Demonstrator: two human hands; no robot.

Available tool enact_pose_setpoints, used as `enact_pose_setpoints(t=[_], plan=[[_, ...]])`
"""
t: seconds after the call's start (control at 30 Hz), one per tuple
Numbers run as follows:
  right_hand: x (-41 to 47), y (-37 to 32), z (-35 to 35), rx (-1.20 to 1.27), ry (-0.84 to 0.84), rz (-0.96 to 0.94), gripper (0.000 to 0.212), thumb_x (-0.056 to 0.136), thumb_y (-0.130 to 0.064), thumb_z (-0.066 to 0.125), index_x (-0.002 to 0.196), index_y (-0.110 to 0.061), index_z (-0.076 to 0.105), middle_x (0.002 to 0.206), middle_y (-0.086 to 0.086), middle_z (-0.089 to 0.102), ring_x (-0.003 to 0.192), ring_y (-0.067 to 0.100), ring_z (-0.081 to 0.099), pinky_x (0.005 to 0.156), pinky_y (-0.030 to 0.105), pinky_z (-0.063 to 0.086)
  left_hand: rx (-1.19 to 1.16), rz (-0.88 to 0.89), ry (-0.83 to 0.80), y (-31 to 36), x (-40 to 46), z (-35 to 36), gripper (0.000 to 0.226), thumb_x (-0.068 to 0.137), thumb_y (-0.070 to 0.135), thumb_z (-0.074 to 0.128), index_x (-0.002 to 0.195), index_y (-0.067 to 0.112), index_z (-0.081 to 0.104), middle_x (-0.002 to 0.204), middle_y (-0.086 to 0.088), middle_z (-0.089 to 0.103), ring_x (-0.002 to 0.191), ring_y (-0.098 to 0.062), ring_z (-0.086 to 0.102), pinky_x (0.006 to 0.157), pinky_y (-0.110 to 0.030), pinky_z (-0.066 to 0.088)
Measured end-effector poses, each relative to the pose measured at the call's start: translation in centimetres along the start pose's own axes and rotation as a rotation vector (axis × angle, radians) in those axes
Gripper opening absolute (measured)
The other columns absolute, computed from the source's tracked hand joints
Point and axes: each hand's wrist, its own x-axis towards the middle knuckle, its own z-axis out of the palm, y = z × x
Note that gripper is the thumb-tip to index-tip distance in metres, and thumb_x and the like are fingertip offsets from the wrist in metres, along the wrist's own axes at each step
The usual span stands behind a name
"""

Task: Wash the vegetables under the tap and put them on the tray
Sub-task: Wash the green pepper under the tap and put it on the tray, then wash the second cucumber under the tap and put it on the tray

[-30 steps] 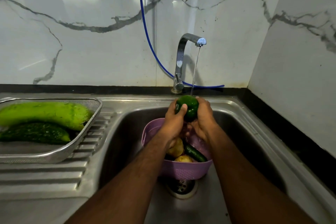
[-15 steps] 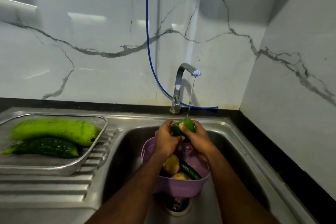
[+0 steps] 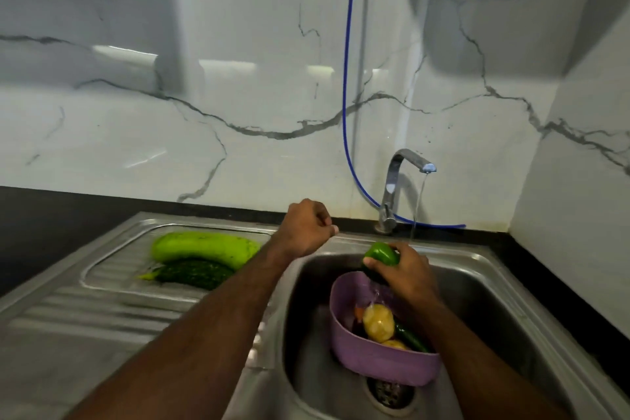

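My right hand (image 3: pixel 405 273) grips a green pepper (image 3: pixel 381 253) just left of the thin stream running from the tap (image 3: pixel 395 181), above a purple basket (image 3: pixel 375 358) standing in the sink (image 3: pixel 477 300). The basket holds a potato (image 3: pixel 378 322), a dark green vegetable (image 3: pixel 410 339) and others partly hidden. My left hand (image 3: pixel 306 232) hovers over the sink's back rim with its fingers curled, and I see nothing in it. On the drainboard to the left, the metal tray (image 3: pixel 89 269) carries a pale green gourd (image 3: pixel 204 247) and a dark bumpy gourd (image 3: pixel 194 273).
A blue hose (image 3: pixel 347 78) hangs down the marble wall and runs behind the tap. The sink drain (image 3: pixel 390 392) lies below the basket. The right wall stands close to the sink's edge. A ribbed drainboard (image 3: pixel 85 310) stretches in front of the tray.
My left hand has let go of the pepper and swung up and left towards the sink's back rim. My right hand alone holds the pepper now. The view has tilted up and left.
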Motion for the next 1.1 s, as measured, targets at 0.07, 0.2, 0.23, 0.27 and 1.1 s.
enact_pose_setpoints(t=[0.07, 0.2, 0.23, 0.27, 1.1], plan=[[-0.2, -1.6, 0.0, -0.096, -0.049, -0.003, 0.072, 0.072, -0.069, 0.077, 0.130, -0.030, 0.061, 0.123, 0.001, 0.065, 0.111, 0.024, 0.061, 0.093, 0.039, 0.051, 0.020, -0.003, -0.005, -0.8, -0.9, -2.9, 0.017, 0.079, 0.022, 0.081, 0.067, 0.018, 0.068, 0.067, -0.006, 0.072, 0.060, -0.018, 0.068, 0.064, -0.029, 0.059], [-0.6, -6.1, 0.1, 0.026, -0.121, -0.113, 0.068, 0.071, -0.064, 0.082, 0.125, -0.027, 0.063, 0.117, -0.001, 0.066, 0.103, 0.017, 0.060, 0.088, 0.034, 0.049, 0.084, -0.042, 0.002, -3.4, -2.7, -7.6, 0.017, 0.079, 0.026, 0.081, 0.069, 0.019, 0.070, 0.069, -0.003, 0.073, 0.063, -0.013, 0.068, 0.063, -0.029, 0.059], [-0.8, -7.8, 0.2, 0.086, -0.129, -0.159, 0.065, 0.070, -0.061, 0.085, 0.121, -0.028, 0.065, 0.113, -0.004, 0.067, 0.103, 0.016, 0.062, 0.088, 0.033, 0.050, 0.104, -0.058, 0.016, -4.1, -3.0, -8.7, 0.017, 0.079, 0.027, 0.081, 0.069, 0.019, 0.070, 0.069, -0.002, 0.072, 0.065, -0.012, 0.068, 0.061, -0.026, 0.056], [-1.0, -9.5, 0.6, 0.136, -0.136, -0.210, 0.063, 0.067, -0.061, 0.087, 0.117, -0.030, 0.065, 0.111, -0.006, 0.067, 0.103, 0.015, 0.064, 0.088, 0.031, 0.052, 0.123, -0.082, 0.033, -4.9, -3.6, -9.8, 0.017, 0.079, 0.027, 0.081, 0.069, 0.019, 0.070, 0.069, -0.001, 0.072, 0.065, -0.011, 0.067, 0.059, -0.022, 0.052], [-4.9, -19.3, 5.8, 0.022, -0.596, -0.421, 0.050, 0.076, -0.027, 0.090, 0.123, -0.026, 0.074, 0.124, -0.005, 0.072, 0.110, 0.013, 0.067, 0.097, 0.031, 0.055, 0.201, -0.173, 0.086, -10.2, -8.4, -14.2, 0.014, 0.083, 0.012, 0.072, 0.069, 0.011, 0.070, 0.058, 0.002, 0.067, 0.052, -0.002, 0.057, 0.048, -0.010, 0.040]])
